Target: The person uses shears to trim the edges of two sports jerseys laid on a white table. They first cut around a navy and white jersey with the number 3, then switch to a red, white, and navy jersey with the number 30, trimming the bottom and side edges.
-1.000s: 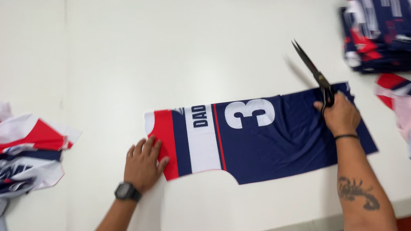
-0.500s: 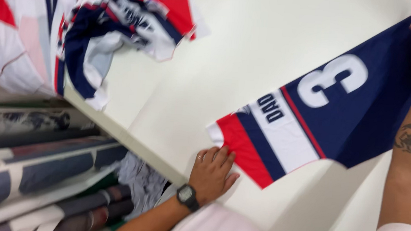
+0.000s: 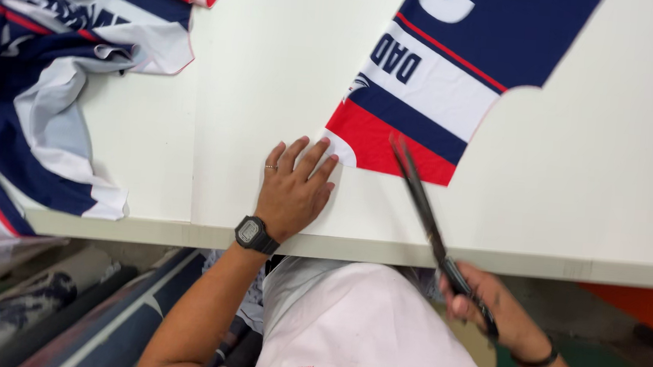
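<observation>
We see a flat cloth piece (image 3: 459,77) in dark blue, white and red lying on the white bench (image 3: 613,198), up at about one o'clock from the middle of the view. Its red end points down toward us, and its top runs out of the picture. Our left hand (image 3: 293,189) lies open and flat on the bench at about seven o'clock from the cloth piece, with the fingertips just beside the white corner of the red end; we cannot tell if they touch it. This hand grips nothing. Our right hand (image 3: 491,309) is below the bench edge at about five o'clock, closed around the handles of long dark scissors (image 3: 425,211). The blades look blurred and point up at eleven o'clock, with the tips over the red end of the cloth. We cannot tell if the blades are apart or together. Far off at ten o'clock, a heap of loose cloth (image 3: 57,53) in the same colours hangs over the left bench edge. Rolls of cloth (image 3: 44,317) sit low under the bench at eight o'clock. We think the sharp tips could snag or nick the red end if they dip while moving fast. They could also poke the left hand, since it rests so near them.
</observation>
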